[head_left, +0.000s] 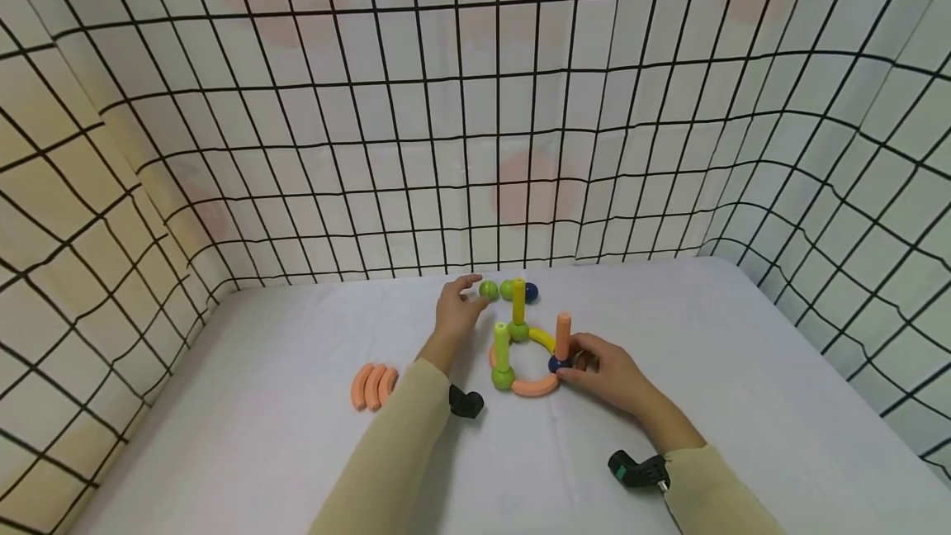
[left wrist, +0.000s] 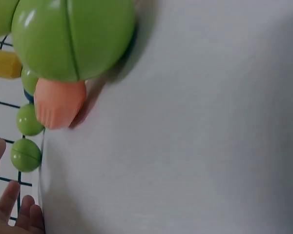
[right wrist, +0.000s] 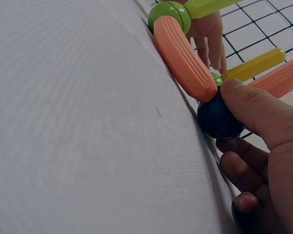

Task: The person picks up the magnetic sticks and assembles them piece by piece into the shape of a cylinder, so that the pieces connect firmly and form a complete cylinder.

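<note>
A ring of curved orange rods (head_left: 535, 388) and a curved yellow rod (head_left: 543, 339) is joined by balls on the table. From two green balls (head_left: 503, 377) rise a light green stick (head_left: 501, 345) and a yellow stick (head_left: 518, 304); an orange stick (head_left: 563, 335) stands on a dark blue ball (right wrist: 219, 117). My right hand (head_left: 612, 374) pinches that blue ball between thumb and fingers. Behind the ring, my left hand (head_left: 456, 316) reaches with fingers spread beside a loose green ball (head_left: 488, 290). The left wrist view shows a gap between its fingers and that ball.
Another green ball (head_left: 508, 289) and a dark blue ball (head_left: 532, 292) sit in the same back row. Several curved orange rods (head_left: 373, 386) lie side by side left of my left forearm. Black wire mesh (head_left: 461, 139) with white cloth behind encloses the table's back and sides.
</note>
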Demonstrator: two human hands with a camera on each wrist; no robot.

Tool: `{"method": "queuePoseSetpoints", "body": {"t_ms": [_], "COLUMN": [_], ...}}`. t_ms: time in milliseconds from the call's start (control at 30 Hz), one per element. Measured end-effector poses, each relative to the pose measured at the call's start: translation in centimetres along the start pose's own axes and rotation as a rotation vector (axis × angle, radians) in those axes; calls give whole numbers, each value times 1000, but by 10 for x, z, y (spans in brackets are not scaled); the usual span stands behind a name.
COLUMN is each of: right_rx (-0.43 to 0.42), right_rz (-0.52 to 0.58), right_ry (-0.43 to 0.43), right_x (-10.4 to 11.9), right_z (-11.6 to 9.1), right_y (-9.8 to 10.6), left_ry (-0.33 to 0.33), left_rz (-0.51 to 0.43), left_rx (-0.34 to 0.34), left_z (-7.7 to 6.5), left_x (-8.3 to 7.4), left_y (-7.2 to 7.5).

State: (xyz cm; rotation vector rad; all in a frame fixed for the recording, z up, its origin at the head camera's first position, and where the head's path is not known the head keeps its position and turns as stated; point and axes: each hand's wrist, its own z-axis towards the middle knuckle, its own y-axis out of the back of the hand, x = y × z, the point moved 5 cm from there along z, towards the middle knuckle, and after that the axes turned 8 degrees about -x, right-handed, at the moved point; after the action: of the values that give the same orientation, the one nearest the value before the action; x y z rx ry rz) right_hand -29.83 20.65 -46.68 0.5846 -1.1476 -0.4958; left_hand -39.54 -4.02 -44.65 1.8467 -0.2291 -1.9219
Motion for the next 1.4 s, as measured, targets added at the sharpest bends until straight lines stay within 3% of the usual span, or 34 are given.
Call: {"method": "queuePoseSetpoints", "body": {"t_ms": [367, 733, 1167, 1400], "right_rx": [-2, -17, 3, 1], "right_rz": [1, 11, 11, 10], "right_ry": [23, 42, 8, 10], "right_x": [-1, 3, 1, 0], "right_z": [1, 0, -1, -1], "right_y": [0, 1, -1, -1], "left_ry": [-27, 10, -24, -28], "left_rz": [111, 225, 266, 242], "left_rx": [122, 113, 93, 99], "left_z": [13, 10, 12, 10], "left_x": [0, -5, -1, -2], "left_y": [-5, -11, -10, -6]}}
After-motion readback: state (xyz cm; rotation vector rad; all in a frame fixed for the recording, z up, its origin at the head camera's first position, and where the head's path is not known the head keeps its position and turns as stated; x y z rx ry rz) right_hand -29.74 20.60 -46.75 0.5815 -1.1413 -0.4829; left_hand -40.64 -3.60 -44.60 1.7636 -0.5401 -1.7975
